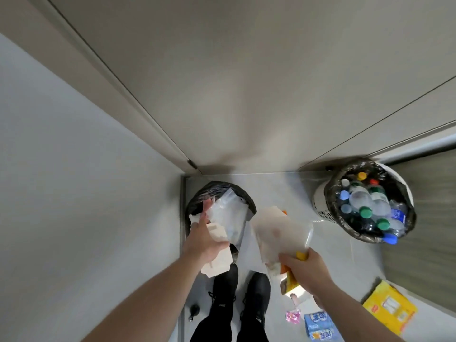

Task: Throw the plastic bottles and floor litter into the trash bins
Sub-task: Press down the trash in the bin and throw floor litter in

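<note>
Crinkled clear wrappers (229,218) in left hand (204,245) over black-lined bin (197,196).

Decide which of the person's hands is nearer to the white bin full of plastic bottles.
Right. The right hand, gripping litter, is below-left of the white bin full of plastic bottles; the left hand is farther left, over the black-lined bin.

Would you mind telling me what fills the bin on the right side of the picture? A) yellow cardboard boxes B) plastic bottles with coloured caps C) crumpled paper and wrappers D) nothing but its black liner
B: the right-hand bin, lined with a black bag, is packed with plastic bottles whose green, blue, red and yellow caps point upward.
</note>
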### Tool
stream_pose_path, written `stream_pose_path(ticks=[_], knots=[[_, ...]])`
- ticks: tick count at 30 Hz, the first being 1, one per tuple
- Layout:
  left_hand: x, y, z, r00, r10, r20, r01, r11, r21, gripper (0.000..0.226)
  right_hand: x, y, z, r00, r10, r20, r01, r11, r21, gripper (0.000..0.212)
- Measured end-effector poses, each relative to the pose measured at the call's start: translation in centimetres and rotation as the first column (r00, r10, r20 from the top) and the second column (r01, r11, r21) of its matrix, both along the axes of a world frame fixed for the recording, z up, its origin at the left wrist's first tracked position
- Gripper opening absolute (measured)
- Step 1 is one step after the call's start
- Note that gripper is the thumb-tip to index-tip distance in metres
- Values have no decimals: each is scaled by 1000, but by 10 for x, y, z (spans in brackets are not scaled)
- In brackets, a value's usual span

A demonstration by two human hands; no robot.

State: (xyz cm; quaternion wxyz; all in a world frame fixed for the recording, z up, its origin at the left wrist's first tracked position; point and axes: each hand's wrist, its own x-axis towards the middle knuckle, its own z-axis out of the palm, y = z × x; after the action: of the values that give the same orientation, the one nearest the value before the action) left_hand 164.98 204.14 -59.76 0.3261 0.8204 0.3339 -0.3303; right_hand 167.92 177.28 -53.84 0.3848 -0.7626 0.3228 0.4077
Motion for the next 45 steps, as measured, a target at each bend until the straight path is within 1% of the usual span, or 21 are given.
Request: stream_pose_path(ticks=[2, 4, 6, 8, 10, 13, 15, 17, 18, 20, 22, 23, 28, 29, 32, 34, 36, 38, 40, 43, 45], knots=[[12, 2, -5, 993, 107, 44, -106, 994, -21, 96, 6, 3, -5, 1000, 10, 2, -10, 1000, 5, 39], [23, 5, -11, 993, 116, 38, -115, 993, -11, 93, 11, 5, -12, 1000, 7, 0, -7, 1000, 12, 32], [27, 11, -16, 997, 70, -16, -69, 997, 46, 89, 16, 9, -20, 1000, -5, -23, 6, 1000, 30, 34], [26, 20, -17, 996, 57, -70, -50, 994, 96, 76, 21, 17, -28, 999, -24, -49, 27, 998, 61, 45], [20, 27, -16, 992, 65, -112, -56, 995, 87, 63, 26, 29, -36, 997, -30, -69, 36, 996, 87, 50], [7, 37, -14, 990, 78, -116, -69, 995, 75, 46, 36, 59, -41, 997, -40, -64, 49, 989, 140, 40], [-3, 44, -15, 988, 125, -87, -118, 990, 82, 40, 40, 82, -48, 997, -45, -69, 56, 983, 173, 34], [-12, 51, -15, 987, 147, -57, -141, 986, 93, 36, 43, 106, -58, 996, -31, -82, 44, 985, 166, 35], [-16, 54, -15, 987, 155, -49, -150, 984, 95, 35, 44, 117, -64, 995, -10, -99, 25, 988, 154, 41], [-22, 58, -17, 987, 154, -41, -150, 984, 98, 33, 45, 133, -77, 991, 40, -127, -22, 990, 139, 63], [-26, 60, -18, 989, 141, -40, -136, 985, 102, 32, 41, 139, -93, 988, 49, -148, -31, 992, 119, 85], [-26, 61, -18, 991, 131, -36, -127, 987, 102, 32, 39, 141, -99, 987, 34, -156, -18, 995, 103, 92], [-21, 58, -17, 997, 82, 2, -82, 991, 109, 31, 32, 142, -96, 991, 21, -129, -23, 1000, -13, 105], [-18, 57, -18, 996, 89, 14, -90, 990, 111, 32, 32, 143, -96, 994, 6, -113, -8, 1000, -15, 108], [-11, 53, -15, 992, 112, 51, -118, 986, 116, 31, 39, 150, -89, 997, -7, -74, 9, 1000, 21, 136], [-6, 52, -14, 992, 99, 75, -107, 987, 121, 29, 43, 154, -84, 998, 23, -66, -21, 999, 38, 141], [-3, 52, -12, 995, 71, 75, -79, 991, 110, 28, 43, 152, -78, 999, 25, -47, -23, 999, 49, 133], [-1, 51, -9, 997, 38, 61, -44, 995, 88, 28, 33, 142, -69, 997, 77, -12, -76, 996, 38, 109], [0, 47, -7, 999, 1, 41, -4, 998, 60, 28, 13, 124, -56, 983, 184, 13, -184, 983, 7, 89], [-3, 37, 0, 996, -93, 13, 93, 995, 34, 25, -24, 88, -37, 950, 312, -12, -312, 948, -70, 78], [-7, 27, 7, 984, -177, 12, 177, 984, 21, 23, -50, 60, -27, 940, 335, -70, -340, 936, -92, 76]])
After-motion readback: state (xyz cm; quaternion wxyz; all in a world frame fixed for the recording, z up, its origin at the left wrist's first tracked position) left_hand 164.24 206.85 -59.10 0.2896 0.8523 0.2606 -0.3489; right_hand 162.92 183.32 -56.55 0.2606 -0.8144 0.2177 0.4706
